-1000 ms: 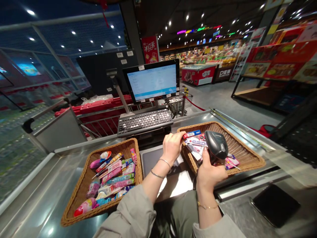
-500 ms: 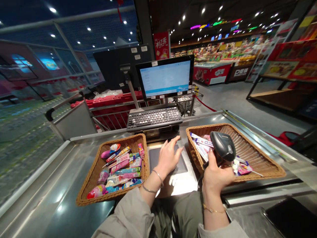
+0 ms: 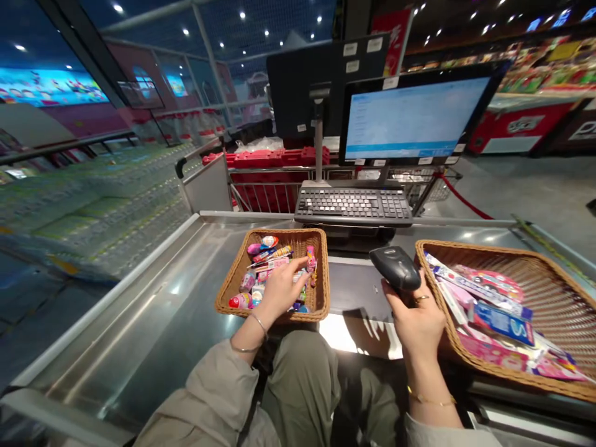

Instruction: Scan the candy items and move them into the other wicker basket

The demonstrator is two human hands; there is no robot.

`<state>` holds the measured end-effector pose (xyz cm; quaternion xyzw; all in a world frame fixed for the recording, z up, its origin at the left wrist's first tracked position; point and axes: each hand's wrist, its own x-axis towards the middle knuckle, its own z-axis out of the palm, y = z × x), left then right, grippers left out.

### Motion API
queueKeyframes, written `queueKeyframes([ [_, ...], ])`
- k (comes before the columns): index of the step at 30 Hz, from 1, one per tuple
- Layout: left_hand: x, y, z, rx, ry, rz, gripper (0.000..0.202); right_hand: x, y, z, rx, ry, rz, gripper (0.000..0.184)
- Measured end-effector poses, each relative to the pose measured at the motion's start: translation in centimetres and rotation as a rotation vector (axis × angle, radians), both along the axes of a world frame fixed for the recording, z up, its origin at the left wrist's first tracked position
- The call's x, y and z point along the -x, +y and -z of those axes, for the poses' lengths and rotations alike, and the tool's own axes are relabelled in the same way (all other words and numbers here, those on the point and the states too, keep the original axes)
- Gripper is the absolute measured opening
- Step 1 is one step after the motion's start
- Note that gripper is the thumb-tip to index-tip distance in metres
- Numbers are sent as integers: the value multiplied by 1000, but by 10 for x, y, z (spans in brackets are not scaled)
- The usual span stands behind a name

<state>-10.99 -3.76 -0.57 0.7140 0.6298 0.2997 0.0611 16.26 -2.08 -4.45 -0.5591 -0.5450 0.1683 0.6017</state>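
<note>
My left hand (image 3: 278, 288) reaches into the left wicker basket (image 3: 233, 279), fingers curled down among several small colourful packets (image 3: 261, 273); I cannot make out whether it grips one. My right hand (image 3: 416, 316) is closed round the handle of a black barcode scanner (image 3: 395, 267), held over the dark scan plate (image 3: 354, 288) between the baskets. At the right, a second wicker basket (image 3: 549, 279) holds toothpaste boxes and flat packets (image 3: 500, 320).
A keyboard (image 3: 354, 203) and a lit till screen (image 3: 414, 118) stand behind the baskets. The steel counter (image 3: 153, 316) runs to the left. Red shopping baskets and a trolley (image 3: 274, 180) sit behind the counter. My lap is below, under the counter edge.
My left hand let go of a packet in the right basket, crossed over the scan plate and now reaches into the left basket. The view has swung left. The scanner stays in my right hand.
</note>
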Motion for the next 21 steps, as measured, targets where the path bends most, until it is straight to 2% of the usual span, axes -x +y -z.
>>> queueKeyframes([
  [4,38,5,3,109,173,-41,35,14,1,5,38,-71,-122,46],
  [8,60,11,8,215,354,-21,37,26,4,9,80,-167,-244,47],
  [12,68,24,17,367,567,93,39,39,7,9,88,-268,-338,44],
  [16,72,37,29,457,634,195,33,47,8,13,94,-311,-362,42],
  [21,75,41,43,518,715,287,30,46,9,22,96,-301,-361,43],
])
